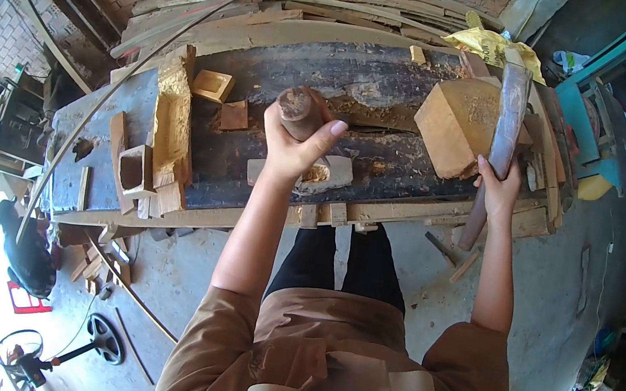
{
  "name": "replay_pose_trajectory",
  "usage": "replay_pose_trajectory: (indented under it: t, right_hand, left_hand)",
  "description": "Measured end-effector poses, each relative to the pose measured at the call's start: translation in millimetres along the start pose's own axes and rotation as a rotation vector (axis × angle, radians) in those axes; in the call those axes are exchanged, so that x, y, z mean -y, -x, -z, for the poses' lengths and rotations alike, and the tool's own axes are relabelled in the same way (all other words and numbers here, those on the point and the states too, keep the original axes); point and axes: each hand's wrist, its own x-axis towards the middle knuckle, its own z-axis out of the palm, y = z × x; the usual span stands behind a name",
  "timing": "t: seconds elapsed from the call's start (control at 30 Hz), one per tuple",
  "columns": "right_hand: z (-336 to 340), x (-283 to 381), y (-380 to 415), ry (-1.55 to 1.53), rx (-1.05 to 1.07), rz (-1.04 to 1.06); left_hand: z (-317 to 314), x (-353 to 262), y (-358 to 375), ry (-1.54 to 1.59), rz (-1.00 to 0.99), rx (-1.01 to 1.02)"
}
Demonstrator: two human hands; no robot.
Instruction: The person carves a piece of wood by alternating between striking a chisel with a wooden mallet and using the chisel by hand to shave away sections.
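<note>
My left hand (pixel 294 140) is wrapped round a thick round wooden handle (pixel 296 106), seen end-on above the dark workbench (pixel 267 67). Just below it on the bench lies a light wooden block (pixel 338 173) with a hollow holding shavings. My right hand (pixel 498 189) grips a long, slightly curved wooden tool (pixel 513 104), which stands up past the bench's front edge. Left of that tool sits a large angular wood block (pixel 453 127). The lower end of what my left hand holds is hidden.
A carved trough-like piece (pixel 172 122), a small square box (pixel 136 169) and a yellowish hollow block (pixel 213 85) rest on the bench's left part. Long planks (pixel 313 30) lie behind, near a brick wall. A fan (pixel 29 359) stands on the floor at lower left.
</note>
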Motion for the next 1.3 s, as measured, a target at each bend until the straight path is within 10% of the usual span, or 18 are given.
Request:
replay_pose_trajectory:
  t: [0.73,0.93,1.2,1.3]
  right_hand:
    - [-8,3,7,0.081,-0.054,0.051]
    - [-1,-11,6,0.401,-0.131,0.391]
    - [23,-10,36,-0.012,-0.045,0.472]
    - [20,45,52,-0.315,0.291,0.437]
  left_hand:
    - [-18,10,2,-0.169,-0.006,0.053]
    - [-31,11,1,-0.287,-0.003,0.182]
    - [-41,12,-5,-0.347,-0.029,0.276]
    - [-43,13,-6,-0.324,-0.021,0.306]
